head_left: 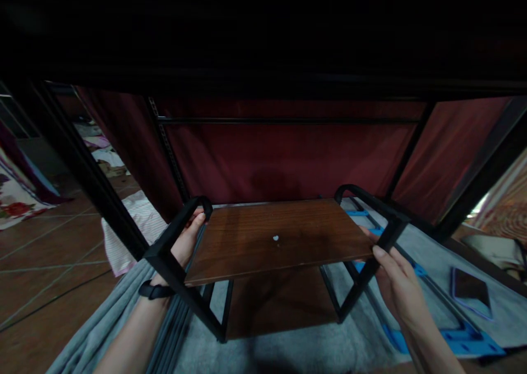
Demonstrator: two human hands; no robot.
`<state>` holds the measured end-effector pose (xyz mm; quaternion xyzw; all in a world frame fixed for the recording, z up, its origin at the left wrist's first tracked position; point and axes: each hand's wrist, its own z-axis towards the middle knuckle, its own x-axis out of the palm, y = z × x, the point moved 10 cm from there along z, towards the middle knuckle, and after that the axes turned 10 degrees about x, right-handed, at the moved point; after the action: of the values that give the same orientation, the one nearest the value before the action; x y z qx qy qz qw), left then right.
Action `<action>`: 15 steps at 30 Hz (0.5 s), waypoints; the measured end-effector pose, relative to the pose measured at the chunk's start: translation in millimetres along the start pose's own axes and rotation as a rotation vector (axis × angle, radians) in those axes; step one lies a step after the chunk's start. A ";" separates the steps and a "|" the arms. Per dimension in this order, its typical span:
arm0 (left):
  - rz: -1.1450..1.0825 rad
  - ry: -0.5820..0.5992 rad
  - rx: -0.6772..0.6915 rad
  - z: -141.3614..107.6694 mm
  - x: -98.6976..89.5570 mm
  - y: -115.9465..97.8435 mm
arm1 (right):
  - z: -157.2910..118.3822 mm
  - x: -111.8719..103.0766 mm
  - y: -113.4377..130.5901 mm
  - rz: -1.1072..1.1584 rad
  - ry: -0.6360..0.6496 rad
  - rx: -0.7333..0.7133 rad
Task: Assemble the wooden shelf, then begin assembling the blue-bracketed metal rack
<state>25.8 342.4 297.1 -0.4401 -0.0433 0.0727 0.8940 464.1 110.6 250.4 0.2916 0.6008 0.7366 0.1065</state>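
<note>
A small two-tier shelf with black metal side frames stands on grey cloth. Its upper brown wood-look board (263,253) carries a tiny whitish mark near the middle, and a lower board (284,302) lies in shade beneath. My left hand (187,242), with a dark band on the wrist, is closed at the left side frame (175,269), its fingertips partly hidden by the bar. On the other side, my right hand (393,269) grips the right side frame (364,278), thumb over the front bar and fingers by the board's edge.
A black frame with a dark top overhangs the shelf, and dark red curtain cloth (280,160) hangs behind. To the right lie a blue-and-grey folding frame (461,338) and a phone (471,291). A striped cloth (134,228) hangs at left above the tiled floor (53,253).
</note>
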 end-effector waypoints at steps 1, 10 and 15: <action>0.020 0.006 0.012 0.1 -0.1 -0.9 | -0.8 2.0 1.4 -0.009 0.007 -0.002; 0.015 0.011 -0.016 2.6 -2.8 0.0 | -2.1 9.2 7.4 -0.068 0.026 -0.023; 0.047 0.007 0.034 3.8 2.6 -8.9 | -2.6 6.3 11.1 -0.078 -0.009 -0.046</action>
<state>28.7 340.4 306.5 -0.4261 -0.0285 0.0927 0.8995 459.7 108.9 262.5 0.2687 0.5940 0.7443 0.1449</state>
